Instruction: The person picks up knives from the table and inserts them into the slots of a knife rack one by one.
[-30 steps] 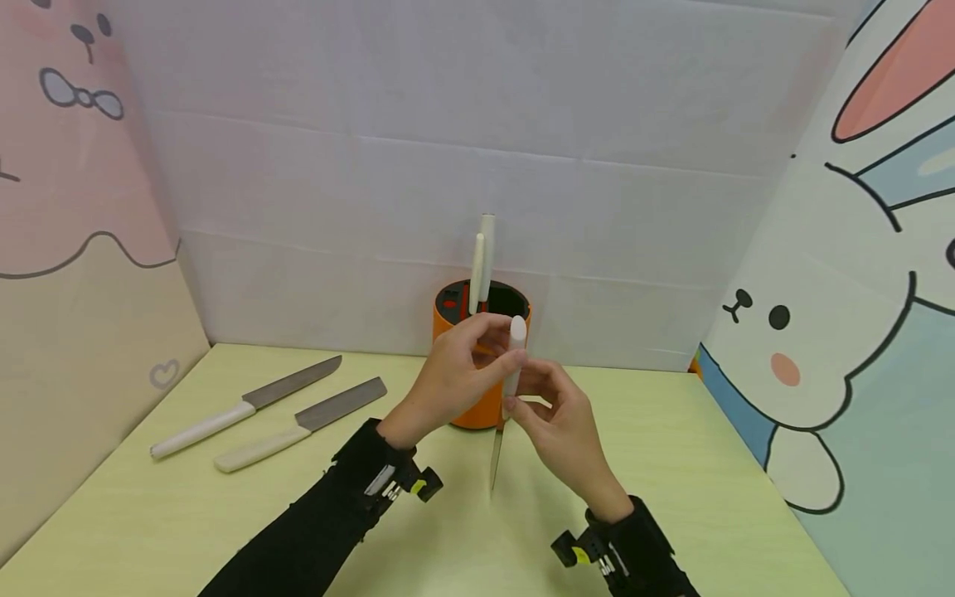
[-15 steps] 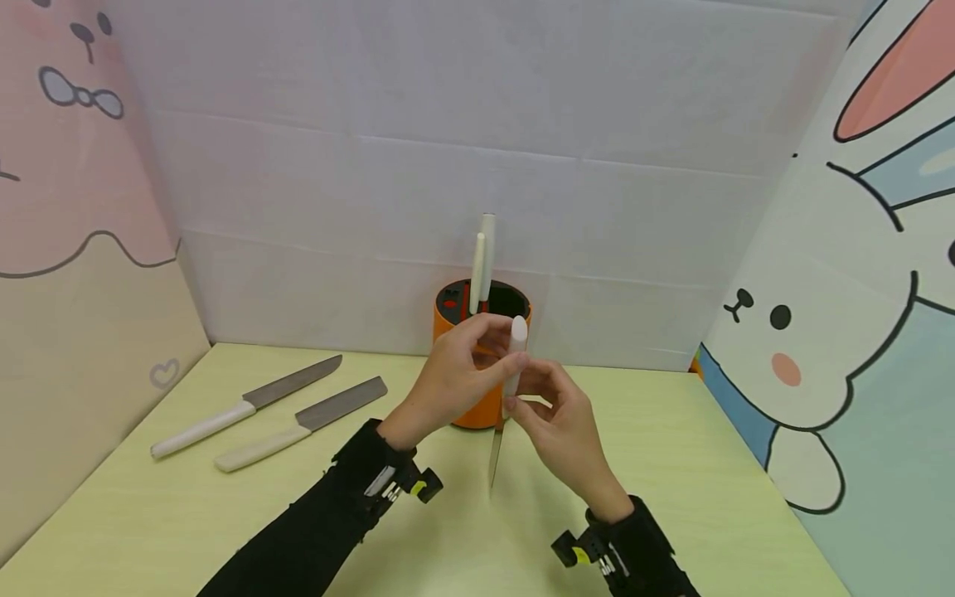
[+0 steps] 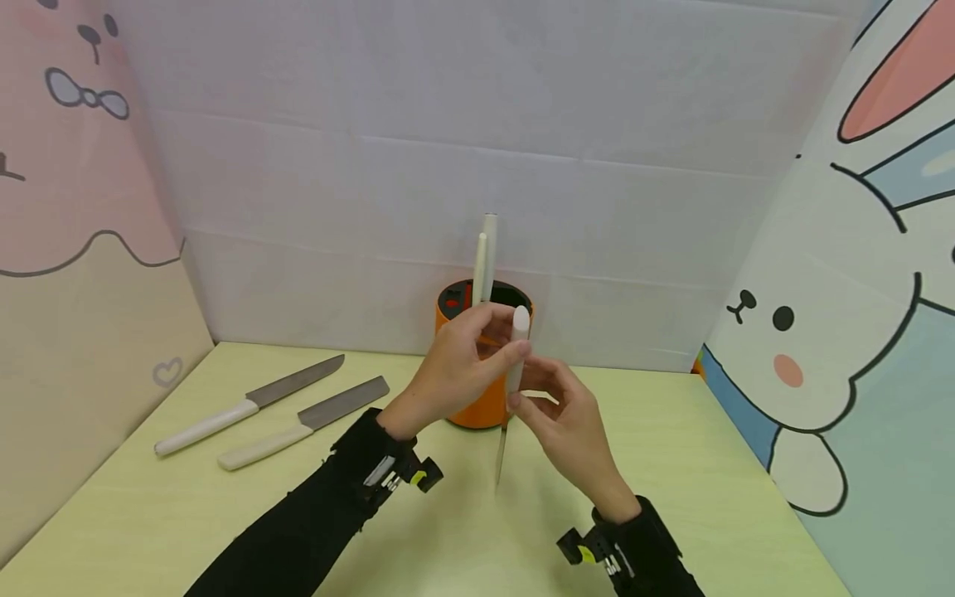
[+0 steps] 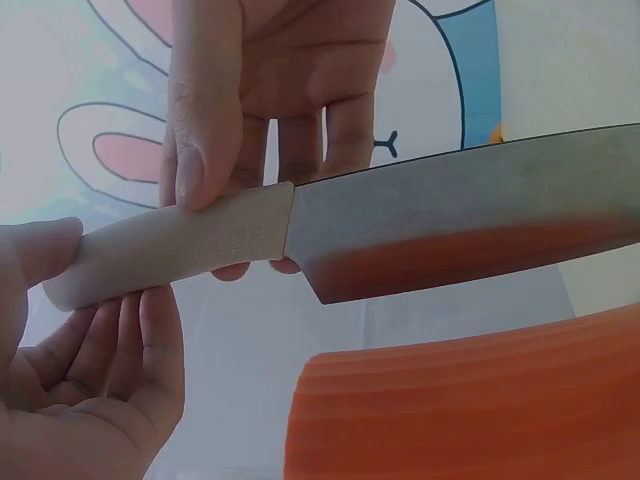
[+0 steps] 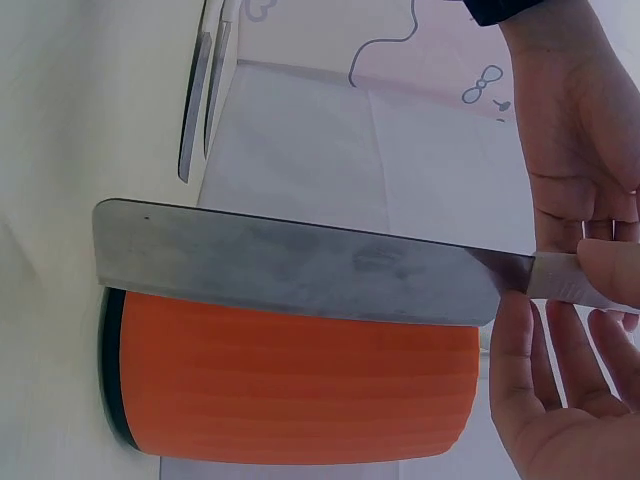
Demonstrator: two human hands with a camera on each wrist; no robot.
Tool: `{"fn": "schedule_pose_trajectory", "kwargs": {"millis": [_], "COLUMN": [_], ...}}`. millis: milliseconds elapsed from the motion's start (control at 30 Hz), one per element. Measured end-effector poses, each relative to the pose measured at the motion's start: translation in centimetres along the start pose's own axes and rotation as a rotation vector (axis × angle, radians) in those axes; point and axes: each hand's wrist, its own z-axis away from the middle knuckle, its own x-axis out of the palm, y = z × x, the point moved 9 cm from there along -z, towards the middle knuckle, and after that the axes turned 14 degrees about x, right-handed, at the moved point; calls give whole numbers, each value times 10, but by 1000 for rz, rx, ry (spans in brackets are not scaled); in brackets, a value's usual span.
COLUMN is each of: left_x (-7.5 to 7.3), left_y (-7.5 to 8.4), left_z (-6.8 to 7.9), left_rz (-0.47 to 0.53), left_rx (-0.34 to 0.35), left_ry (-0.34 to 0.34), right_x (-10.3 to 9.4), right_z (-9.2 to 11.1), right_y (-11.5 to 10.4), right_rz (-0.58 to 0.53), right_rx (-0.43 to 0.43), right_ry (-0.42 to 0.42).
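Note:
Upright in front of the orange knife block [image 3: 477, 413], a kitchen knife [image 5: 300, 265] points blade down, its pale handle [image 3: 520, 327] on top. My left hand [image 3: 457, 365] pinches the upper end of that handle between thumb and fingers. Lower down, where handle meets blade, my right hand [image 3: 570, 423] pinches it too. The blade is broad and flat with a blunt, squared end in the right wrist view, and the left wrist view shows orange reflected along its edge.
Two white-handled knives [image 3: 489, 257] stand in the block's black top. On the table [image 3: 634, 464] at left lie a long knife [image 3: 294, 380] and a broad square-ended knife [image 3: 343, 404], blades pointing to the back. A white cloth wall [image 3: 373, 199] closes off the back.
Both hands and the knife have risen very slightly, and the head view has shifted a little. The grip looks the same; the knives on the table have not moved.

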Motion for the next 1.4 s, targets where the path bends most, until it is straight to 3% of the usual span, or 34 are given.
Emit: {"fn": "schedule_pose_trajectory", "kwargs": {"millis": [167, 300, 567, 867, 1033, 1400], "left_x": [-9, -16, -35, -53, -63, -74], "left_y": [12, 20, 34, 49, 58, 61], "left_z": [-13, -26, -51, -84, -101, -120], "left_rz": [15, -30, -75, -124, -154, -183], "left_rx": [14, 37, 54, 83, 98, 76], "left_ry": [4, -8, -19, -23, -7, 12], "right_x": [-4, -6, -5, -5, -4, -9], "right_z": [-1, -1, -2, -6, -7, -3], "right_y": [-2, -1, 10, 44, 51, 59], "right_rz": [18, 33, 110, 227, 252, 284], "right_rx": [-7, 12, 98, 69, 48, 54], "right_ry": [4, 7, -2, -31, -60, -32]}}
